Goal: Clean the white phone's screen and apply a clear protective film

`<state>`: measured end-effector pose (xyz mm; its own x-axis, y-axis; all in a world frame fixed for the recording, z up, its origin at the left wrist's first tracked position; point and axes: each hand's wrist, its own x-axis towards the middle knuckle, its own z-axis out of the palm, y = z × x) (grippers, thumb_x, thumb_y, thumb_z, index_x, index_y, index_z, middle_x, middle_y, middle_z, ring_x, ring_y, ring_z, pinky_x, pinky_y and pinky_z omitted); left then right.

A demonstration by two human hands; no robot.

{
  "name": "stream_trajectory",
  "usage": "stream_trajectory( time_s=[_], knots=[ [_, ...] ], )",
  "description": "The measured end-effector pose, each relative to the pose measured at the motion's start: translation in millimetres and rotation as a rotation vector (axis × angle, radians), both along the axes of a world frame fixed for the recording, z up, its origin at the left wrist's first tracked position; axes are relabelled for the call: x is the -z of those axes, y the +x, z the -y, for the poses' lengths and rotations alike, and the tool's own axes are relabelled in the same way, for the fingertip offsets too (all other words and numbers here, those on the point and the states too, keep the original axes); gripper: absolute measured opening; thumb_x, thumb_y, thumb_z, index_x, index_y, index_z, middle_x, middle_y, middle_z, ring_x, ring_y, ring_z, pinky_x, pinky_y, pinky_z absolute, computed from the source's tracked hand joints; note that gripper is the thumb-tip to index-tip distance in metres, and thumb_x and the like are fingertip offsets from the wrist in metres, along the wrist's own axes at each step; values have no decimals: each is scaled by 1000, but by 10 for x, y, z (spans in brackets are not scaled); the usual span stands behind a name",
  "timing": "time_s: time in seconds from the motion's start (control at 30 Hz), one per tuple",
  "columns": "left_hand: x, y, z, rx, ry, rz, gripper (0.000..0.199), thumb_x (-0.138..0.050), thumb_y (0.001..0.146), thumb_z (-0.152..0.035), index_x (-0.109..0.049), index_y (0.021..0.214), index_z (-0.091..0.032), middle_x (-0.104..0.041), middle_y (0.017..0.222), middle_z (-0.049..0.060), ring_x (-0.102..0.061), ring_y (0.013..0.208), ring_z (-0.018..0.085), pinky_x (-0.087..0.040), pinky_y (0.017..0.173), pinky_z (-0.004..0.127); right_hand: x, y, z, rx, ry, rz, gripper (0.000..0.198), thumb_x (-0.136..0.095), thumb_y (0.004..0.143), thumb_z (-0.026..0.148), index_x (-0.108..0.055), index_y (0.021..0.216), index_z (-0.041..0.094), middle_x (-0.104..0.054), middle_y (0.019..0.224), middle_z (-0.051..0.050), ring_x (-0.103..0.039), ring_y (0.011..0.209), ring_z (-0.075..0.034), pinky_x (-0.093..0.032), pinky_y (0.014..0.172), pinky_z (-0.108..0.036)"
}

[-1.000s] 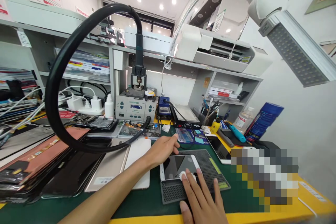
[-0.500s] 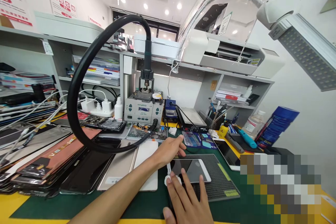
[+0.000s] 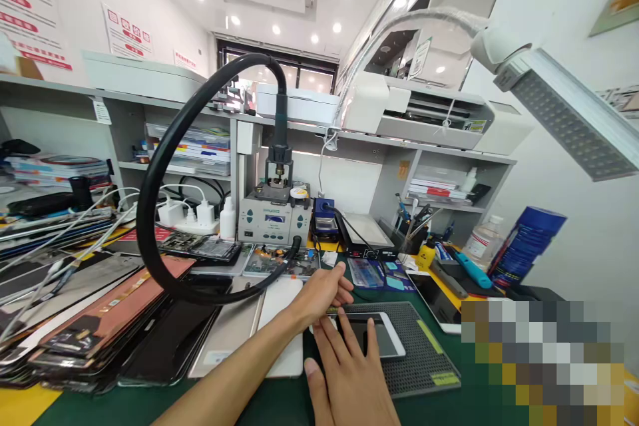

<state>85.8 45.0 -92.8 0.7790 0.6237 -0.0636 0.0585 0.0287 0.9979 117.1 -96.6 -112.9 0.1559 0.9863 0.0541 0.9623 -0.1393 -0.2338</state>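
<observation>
A white-framed tablet [image 3: 389, 336] with a dark screen lies on a grey perforated mat [image 3: 424, 359]. My right hand [image 3: 349, 366] rests over its left part with fingers spread, palm down. Beneath those fingers a small white thing [image 3: 315, 329] shows only in part; I cannot tell its kind. My left hand [image 3: 324, 293] reaches in from the lower left, just beyond the tablet's left end. Its fingers point right, loosely bent and apart, with nothing visible in them. A white panel-like device [image 3: 282, 329] lies beneath the left forearm.
A thick black hose [image 3: 150, 213] loops up from the hot air station [image 3: 274, 219]. Stacked screens [image 3: 110, 306] fill the left side. A tray of small parts [image 3: 259, 263] sits behind my left hand. Another white-framed tablet [image 3: 434, 296] lies right. A lamp [image 3: 569, 113] hangs overhead.
My right hand has shifted slightly left and farther forward, covering more of the small white thing. The left hand stays near the same place. The whole view has tilted up and shifted a little.
</observation>
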Motion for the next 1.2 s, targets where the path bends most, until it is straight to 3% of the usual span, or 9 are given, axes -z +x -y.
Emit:
stream_trajectory(
  time_s=[0.2, 0.8, 1.03, 1.2],
  knots=[
    [30, 30, -24, -7, -28, 3, 74, -50, 71, -82, -69, 77, -11, -72, 72, 12, -62, 62, 19, -50, 71, 34, -228, -81, -41, 51, -73, -72, 59, -17, 101, 51, -33, 152, 25, -25, 157, 6, -16, 147, -38, 2, 111, -74],
    [169, 77, -102, 11, -5, 25, 72, -49, 77, -79, -72, 82, -10, -74, 76, 13, -67, 74, 23, -51, 73, 34, -45, 510, 301, 241, 31, 64, 62, -15, 101, 55, -37, 151, 26, -30, 155, 6, -20, 146, -39, -9, 111, -76],
    [133, 47, -76, 17, 11, 1, 70, -48, 81, -76, -73, 84, -11, -75, 78, 13, -67, 76, 24, -51, 74, 34, -48, 726, 416, 371, -22, -11, 61, -14, 100, 57, -30, 153, 31, -26, 157, 10, -15, 149, -31, -11, 116, -67],
    [130, 39, -62, 19, 17, -5, 69, -47, 82, -75, -72, 84, -11, -75, 80, 13, -68, 76, 24, -51, 75, 35, -38, 768, 490, 350, -14, -32, 59, -15, 100, 56, -29, 153, 32, -24, 157, 12, -14, 149, -29, -11, 119, -63]
  ],
)
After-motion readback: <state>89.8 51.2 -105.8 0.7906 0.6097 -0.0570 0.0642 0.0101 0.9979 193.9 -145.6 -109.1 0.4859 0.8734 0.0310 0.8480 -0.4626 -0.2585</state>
